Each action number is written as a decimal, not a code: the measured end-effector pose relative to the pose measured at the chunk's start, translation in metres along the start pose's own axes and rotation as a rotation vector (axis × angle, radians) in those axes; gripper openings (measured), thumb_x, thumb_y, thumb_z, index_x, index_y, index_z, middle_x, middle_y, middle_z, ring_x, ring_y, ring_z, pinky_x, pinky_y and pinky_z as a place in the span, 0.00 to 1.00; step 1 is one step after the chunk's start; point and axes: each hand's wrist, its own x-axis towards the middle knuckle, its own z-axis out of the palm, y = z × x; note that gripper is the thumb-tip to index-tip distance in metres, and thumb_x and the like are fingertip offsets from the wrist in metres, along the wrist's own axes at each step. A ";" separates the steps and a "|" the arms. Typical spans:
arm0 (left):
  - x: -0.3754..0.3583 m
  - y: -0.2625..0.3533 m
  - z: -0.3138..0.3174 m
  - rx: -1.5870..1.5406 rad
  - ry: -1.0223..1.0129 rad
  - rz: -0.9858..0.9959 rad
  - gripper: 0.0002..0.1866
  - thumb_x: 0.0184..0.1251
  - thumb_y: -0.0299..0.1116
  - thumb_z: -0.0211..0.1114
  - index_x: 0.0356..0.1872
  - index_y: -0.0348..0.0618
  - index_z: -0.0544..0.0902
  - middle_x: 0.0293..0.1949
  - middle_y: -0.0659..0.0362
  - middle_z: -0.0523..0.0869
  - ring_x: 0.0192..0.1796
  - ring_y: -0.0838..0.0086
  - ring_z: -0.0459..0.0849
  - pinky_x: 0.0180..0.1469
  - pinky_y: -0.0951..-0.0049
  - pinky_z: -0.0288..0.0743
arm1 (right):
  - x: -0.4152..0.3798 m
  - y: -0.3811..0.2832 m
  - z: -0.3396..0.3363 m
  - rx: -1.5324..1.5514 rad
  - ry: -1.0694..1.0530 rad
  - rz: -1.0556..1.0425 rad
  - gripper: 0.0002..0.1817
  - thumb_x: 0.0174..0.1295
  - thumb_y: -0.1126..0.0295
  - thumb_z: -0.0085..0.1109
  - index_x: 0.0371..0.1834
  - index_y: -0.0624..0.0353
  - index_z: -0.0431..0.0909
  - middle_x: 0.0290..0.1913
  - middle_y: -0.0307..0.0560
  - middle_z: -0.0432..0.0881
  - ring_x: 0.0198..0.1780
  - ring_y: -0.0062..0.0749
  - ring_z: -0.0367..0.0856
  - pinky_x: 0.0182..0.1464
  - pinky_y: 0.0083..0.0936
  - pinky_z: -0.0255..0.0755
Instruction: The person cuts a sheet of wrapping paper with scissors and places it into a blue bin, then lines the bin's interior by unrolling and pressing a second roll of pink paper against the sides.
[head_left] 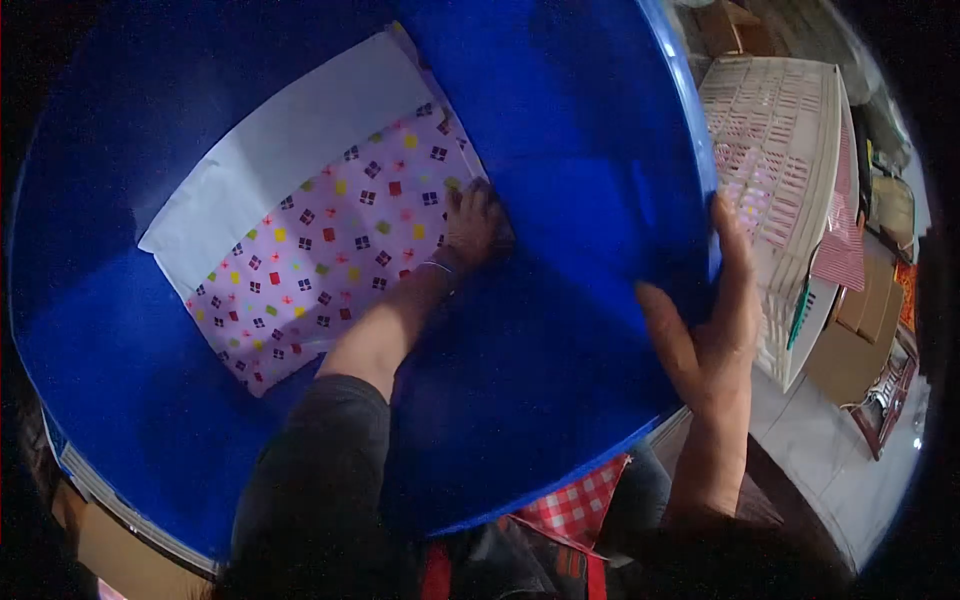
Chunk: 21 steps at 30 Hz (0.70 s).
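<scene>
A large round blue tub (590,90) fills most of the head view. Inside it lies a flat rectangular piece (330,230), with a plain white band along its far side and a printed pattern of small coloured gift-like shapes on pale pink. My left hand (474,225) reaches deep into the tub and rests on the right edge of this piece, fingers stretched out over the print. At the tub's right rim is my right hand (715,335), its thumb on the inner side and its fingers on the outer side, holding the rim between them.
A pale slatted plastic basket (780,120) stands right of the tub. Beyond it are brown cardboard (860,325) and assorted items on a tiled floor (810,440). Red-checked cloth (580,505) shows below the near rim, and more cardboard (125,555) is at lower left.
</scene>
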 end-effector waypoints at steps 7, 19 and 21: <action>0.066 -0.090 -0.056 -0.145 0.335 -0.150 0.33 0.58 0.46 0.65 0.63 0.41 0.71 0.68 0.46 0.66 0.72 0.51 0.60 0.70 0.33 0.49 | -0.008 0.008 0.000 0.006 -0.012 0.097 0.43 0.51 0.77 0.69 0.72 0.68 0.58 0.69 0.63 0.67 0.70 0.47 0.66 0.71 0.37 0.57; 0.132 -0.141 -0.070 -0.107 -0.008 -0.312 0.54 0.55 0.60 0.63 0.76 0.37 0.50 0.78 0.47 0.47 0.79 0.51 0.43 0.69 0.24 0.36 | -0.016 0.034 -0.002 0.059 0.027 0.027 0.43 0.61 0.63 0.64 0.75 0.64 0.52 0.74 0.57 0.56 0.76 0.49 0.53 0.75 0.48 0.46; 0.131 -0.132 -0.110 -0.091 -0.198 -0.371 0.53 0.53 0.56 0.67 0.76 0.41 0.52 0.77 0.48 0.50 0.79 0.48 0.45 0.68 0.24 0.38 | -0.009 0.025 -0.004 -0.043 -0.057 -0.016 0.44 0.61 0.62 0.64 0.76 0.63 0.50 0.75 0.57 0.55 0.76 0.50 0.52 0.75 0.50 0.46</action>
